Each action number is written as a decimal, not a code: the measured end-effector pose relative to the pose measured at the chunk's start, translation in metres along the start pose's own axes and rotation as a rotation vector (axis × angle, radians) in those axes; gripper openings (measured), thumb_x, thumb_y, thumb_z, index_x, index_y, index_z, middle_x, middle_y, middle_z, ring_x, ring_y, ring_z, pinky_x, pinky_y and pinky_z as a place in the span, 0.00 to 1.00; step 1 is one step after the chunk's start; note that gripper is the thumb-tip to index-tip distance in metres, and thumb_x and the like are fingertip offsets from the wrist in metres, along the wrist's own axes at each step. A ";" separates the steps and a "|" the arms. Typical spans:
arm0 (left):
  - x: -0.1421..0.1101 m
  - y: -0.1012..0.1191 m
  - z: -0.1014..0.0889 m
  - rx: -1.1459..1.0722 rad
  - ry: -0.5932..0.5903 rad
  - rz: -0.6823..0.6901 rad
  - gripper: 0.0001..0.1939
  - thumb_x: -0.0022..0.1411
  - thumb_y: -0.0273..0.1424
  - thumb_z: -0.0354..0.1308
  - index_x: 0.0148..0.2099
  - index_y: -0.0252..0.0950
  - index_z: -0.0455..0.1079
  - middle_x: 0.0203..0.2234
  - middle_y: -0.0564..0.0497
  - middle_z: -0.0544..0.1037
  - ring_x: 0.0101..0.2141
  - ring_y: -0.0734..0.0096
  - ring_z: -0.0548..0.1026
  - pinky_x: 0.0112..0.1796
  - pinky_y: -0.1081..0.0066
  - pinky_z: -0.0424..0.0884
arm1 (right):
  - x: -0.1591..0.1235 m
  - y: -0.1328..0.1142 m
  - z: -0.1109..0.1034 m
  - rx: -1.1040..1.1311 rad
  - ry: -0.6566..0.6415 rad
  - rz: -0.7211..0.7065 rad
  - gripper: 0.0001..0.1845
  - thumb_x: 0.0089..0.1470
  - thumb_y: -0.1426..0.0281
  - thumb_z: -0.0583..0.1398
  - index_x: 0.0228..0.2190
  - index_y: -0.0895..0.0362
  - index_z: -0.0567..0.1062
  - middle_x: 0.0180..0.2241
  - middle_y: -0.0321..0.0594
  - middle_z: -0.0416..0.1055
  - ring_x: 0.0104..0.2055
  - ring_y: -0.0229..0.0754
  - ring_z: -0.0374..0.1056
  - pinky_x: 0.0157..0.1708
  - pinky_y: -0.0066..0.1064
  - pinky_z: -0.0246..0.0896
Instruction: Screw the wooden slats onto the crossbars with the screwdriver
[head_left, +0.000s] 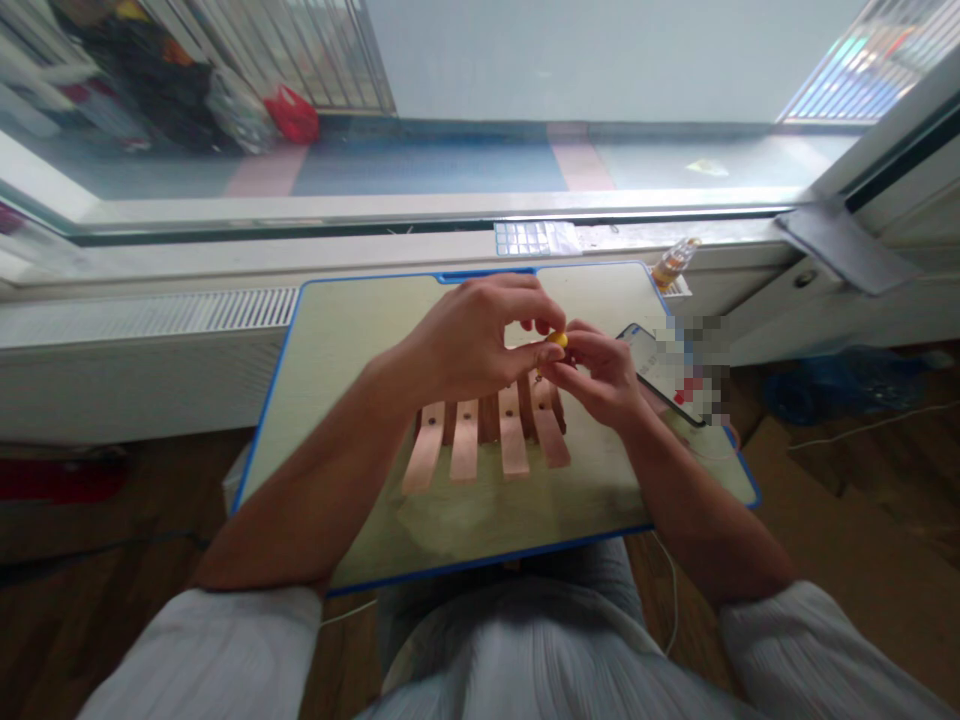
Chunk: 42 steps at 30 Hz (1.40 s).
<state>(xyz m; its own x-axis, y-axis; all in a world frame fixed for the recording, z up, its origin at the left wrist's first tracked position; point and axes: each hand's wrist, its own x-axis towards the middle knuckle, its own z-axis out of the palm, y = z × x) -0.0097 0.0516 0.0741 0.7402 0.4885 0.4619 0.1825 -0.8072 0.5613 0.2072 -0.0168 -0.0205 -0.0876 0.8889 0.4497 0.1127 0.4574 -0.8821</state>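
Note:
My left hand pinches a small round yellow bead between thumb and forefinger. My right hand meets it from the right, thumb and fingers closed at the bead; whether it grips the bead itself or something small beside it, I cannot tell. Just below both hands, on a pale folding table with a blue rim, lies a wooden piece with several light slats. Each slat has a dark dot near its upper part. The far end of this piece is hidden behind my hands.
Right of my right hand lies a phone, partly blurred out. A small bottle with amber liquid stands beyond the table's far right corner. A sheet with a grid rests on the window sill. A radiator runs behind the table at left.

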 end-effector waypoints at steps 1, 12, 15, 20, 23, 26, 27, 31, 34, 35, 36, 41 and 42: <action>0.000 0.000 -0.001 -0.007 -0.012 -0.001 0.06 0.71 0.32 0.67 0.46 0.38 0.85 0.42 0.47 0.86 0.41 0.64 0.82 0.45 0.63 0.78 | 0.000 0.000 0.000 -0.006 0.000 -0.005 0.11 0.66 0.59 0.74 0.37 0.53 0.85 0.38 0.39 0.72 0.35 0.40 0.66 0.32 0.34 0.60; 0.000 -0.002 0.002 0.016 -0.002 -0.052 0.07 0.66 0.33 0.71 0.45 0.37 0.83 0.41 0.48 0.86 0.42 0.65 0.83 0.45 0.64 0.78 | -0.003 0.006 0.007 0.017 0.036 0.040 0.22 0.63 0.53 0.75 0.33 0.52 0.73 0.30 0.32 0.67 0.31 0.38 0.60 0.30 0.32 0.59; 0.000 -0.001 0.004 0.016 0.023 -0.048 0.06 0.65 0.34 0.72 0.42 0.37 0.82 0.39 0.48 0.86 0.40 0.66 0.82 0.43 0.65 0.76 | -0.002 0.006 0.010 0.025 0.065 0.021 0.23 0.61 0.55 0.77 0.31 0.52 0.72 0.29 0.31 0.65 0.32 0.37 0.58 0.29 0.31 0.56; 0.000 0.000 0.003 -0.017 0.014 -0.017 0.04 0.67 0.32 0.70 0.42 0.37 0.83 0.38 0.48 0.86 0.39 0.65 0.82 0.42 0.64 0.77 | -0.002 0.003 0.007 0.066 0.017 0.064 0.18 0.63 0.56 0.76 0.36 0.52 0.77 0.31 0.31 0.69 0.30 0.36 0.60 0.30 0.31 0.58; 0.000 -0.001 0.000 -0.025 -0.011 -0.025 0.05 0.68 0.32 0.68 0.44 0.39 0.85 0.41 0.47 0.87 0.41 0.64 0.83 0.44 0.63 0.79 | 0.000 -0.001 0.001 0.006 -0.019 0.049 0.15 0.65 0.55 0.75 0.39 0.53 0.84 0.33 0.35 0.72 0.32 0.38 0.64 0.31 0.33 0.60; -0.001 -0.004 -0.001 -0.036 -0.044 -0.007 0.09 0.70 0.30 0.66 0.49 0.40 0.86 0.44 0.47 0.87 0.44 0.63 0.84 0.48 0.62 0.80 | 0.001 0.001 -0.002 0.032 -0.015 0.041 0.15 0.62 0.56 0.77 0.37 0.53 0.84 0.32 0.35 0.72 0.32 0.39 0.64 0.32 0.34 0.61; -0.001 -0.004 -0.001 -0.042 -0.054 0.004 0.10 0.70 0.30 0.66 0.50 0.40 0.86 0.46 0.47 0.87 0.45 0.63 0.84 0.49 0.62 0.80 | 0.001 0.003 -0.002 0.052 -0.007 0.052 0.16 0.61 0.55 0.78 0.36 0.52 0.82 0.31 0.34 0.71 0.32 0.39 0.64 0.32 0.34 0.62; -0.001 -0.006 0.002 -0.044 -0.046 0.000 0.12 0.69 0.31 0.68 0.53 0.41 0.86 0.47 0.47 0.88 0.45 0.63 0.84 0.50 0.61 0.80 | -0.001 0.007 0.002 0.065 0.019 0.076 0.21 0.62 0.54 0.76 0.34 0.51 0.75 0.29 0.32 0.68 0.31 0.39 0.62 0.33 0.34 0.61; 0.000 -0.006 0.006 -0.042 0.023 -0.021 0.09 0.66 0.33 0.72 0.48 0.38 0.85 0.41 0.48 0.87 0.41 0.65 0.83 0.44 0.63 0.78 | 0.000 0.006 0.004 0.067 0.019 0.042 0.23 0.62 0.57 0.77 0.31 0.52 0.70 0.29 0.30 0.65 0.30 0.37 0.58 0.31 0.33 0.57; 0.001 -0.007 0.008 -0.042 0.037 -0.021 0.07 0.65 0.33 0.72 0.45 0.37 0.84 0.39 0.48 0.86 0.40 0.66 0.82 0.43 0.64 0.77 | 0.000 0.006 0.004 0.070 0.020 0.032 0.24 0.61 0.58 0.77 0.31 0.52 0.70 0.29 0.29 0.65 0.30 0.37 0.57 0.31 0.32 0.56; 0.001 -0.007 0.009 -0.040 0.042 -0.019 0.06 0.66 0.33 0.72 0.43 0.37 0.83 0.38 0.48 0.86 0.39 0.66 0.82 0.42 0.64 0.76 | 0.001 0.006 0.005 0.072 0.023 0.026 0.24 0.61 0.58 0.78 0.31 0.51 0.69 0.28 0.29 0.64 0.30 0.37 0.56 0.31 0.32 0.55; 0.002 -0.005 0.010 -0.075 0.013 -0.004 0.05 0.67 0.32 0.70 0.43 0.37 0.84 0.38 0.48 0.85 0.39 0.66 0.82 0.43 0.63 0.77 | 0.001 0.006 0.012 0.089 0.076 0.030 0.30 0.58 0.53 0.78 0.30 0.51 0.65 0.27 0.27 0.61 0.28 0.35 0.54 0.28 0.31 0.51; 0.002 -0.004 0.010 -0.082 0.004 -0.002 0.05 0.68 0.32 0.70 0.44 0.37 0.84 0.39 0.47 0.86 0.40 0.65 0.82 0.44 0.63 0.78 | 0.001 0.006 0.013 0.092 0.088 0.038 0.31 0.58 0.52 0.78 0.30 0.50 0.64 0.27 0.27 0.61 0.28 0.35 0.54 0.28 0.31 0.51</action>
<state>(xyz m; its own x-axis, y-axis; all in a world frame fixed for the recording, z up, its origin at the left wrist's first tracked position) -0.0023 0.0524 0.0660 0.7375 0.4913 0.4633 0.1301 -0.7765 0.6165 0.1948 -0.0132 -0.0275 0.0022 0.9064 0.4223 0.0231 0.4222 -0.9062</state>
